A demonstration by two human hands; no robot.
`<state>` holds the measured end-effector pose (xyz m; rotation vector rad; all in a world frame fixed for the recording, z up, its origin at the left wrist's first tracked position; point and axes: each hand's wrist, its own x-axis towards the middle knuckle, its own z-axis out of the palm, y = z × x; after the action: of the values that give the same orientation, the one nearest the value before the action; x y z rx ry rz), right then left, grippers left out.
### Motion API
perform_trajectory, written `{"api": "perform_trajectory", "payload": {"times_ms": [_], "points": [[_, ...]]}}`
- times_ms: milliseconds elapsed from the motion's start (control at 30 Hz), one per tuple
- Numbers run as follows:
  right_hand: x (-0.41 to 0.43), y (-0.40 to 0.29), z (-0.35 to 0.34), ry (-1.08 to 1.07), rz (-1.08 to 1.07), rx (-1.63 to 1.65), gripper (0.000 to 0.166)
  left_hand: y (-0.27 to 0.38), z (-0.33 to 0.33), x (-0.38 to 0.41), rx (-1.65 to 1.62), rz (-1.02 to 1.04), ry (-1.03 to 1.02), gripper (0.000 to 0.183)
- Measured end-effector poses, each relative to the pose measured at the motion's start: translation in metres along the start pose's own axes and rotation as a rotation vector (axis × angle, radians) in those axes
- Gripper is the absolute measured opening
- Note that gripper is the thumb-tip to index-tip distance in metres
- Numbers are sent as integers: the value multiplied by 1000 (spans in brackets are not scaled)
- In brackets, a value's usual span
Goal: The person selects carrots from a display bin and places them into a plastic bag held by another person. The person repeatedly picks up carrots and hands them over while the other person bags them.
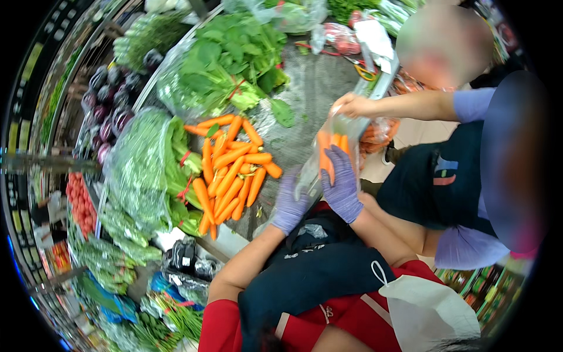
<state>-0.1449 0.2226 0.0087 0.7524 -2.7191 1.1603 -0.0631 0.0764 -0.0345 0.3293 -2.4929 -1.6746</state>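
My right hand (342, 185), in a purple glove, presses against a clear plastic bag (352, 132) with several carrots inside. A co-worker's bare hand (354, 106) holds the top of that bag. Beside the lower part of the bag is my left hand (291, 200), gloved too, near a clear plastic edge; whether its fingers grip anything cannot be told. To the left of my hands, a pile of loose carrots (231, 171) lies on the dark ridged display surface (316, 83).
Leafy greens with red ties (233, 57) and bagged lettuce (140, 171) flank the pile. Orange-handled scissors (365, 72) lie near the far edge. Purple onions (105, 127) fill the left shelf. A co-worker in a dark apron (431, 176) stands at right, close to my right arm.
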Motion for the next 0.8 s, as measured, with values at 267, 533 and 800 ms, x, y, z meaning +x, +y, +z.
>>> {"api": "perform_trajectory", "payload": {"times_ms": [267,533,800], "points": [[71,-26,158,-558,-337,-87,58,-179,-169,-68,597,-539,703,71],[134,-60,236,-888,-498,-425,54,-164,-174,-32,166,-645,778,46],[154,-35,241,-1042,-397,-289,48,-168,-195,3,518,-490,161,51]]}}
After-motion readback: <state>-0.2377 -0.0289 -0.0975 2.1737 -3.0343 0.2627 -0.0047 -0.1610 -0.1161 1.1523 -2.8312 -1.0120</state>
